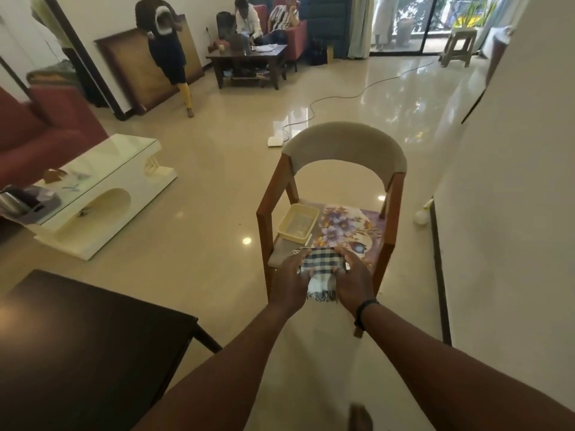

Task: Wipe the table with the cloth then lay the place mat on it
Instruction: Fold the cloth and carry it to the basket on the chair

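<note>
A checked blue-and-white cloth [322, 269] with a fringed end is held between both hands over the front edge of a wooden chair's seat. My left hand [291, 279] grips its left side and my right hand [353, 279] grips its right side. A floral purple place mat [345, 227] lies on the chair seat behind the cloth, next to a pale yellow plastic tray [298, 223]. The dark wooden table [77, 337] stands at the lower left, apart from both hands.
The chair [342, 154] has a beige curved backrest and stands by a white wall on the right. A white glass-topped low table [102, 194] sits at left. A cable [342, 94] runs across the glossy floor. Several people are far back near a dark coffee table [249, 62].
</note>
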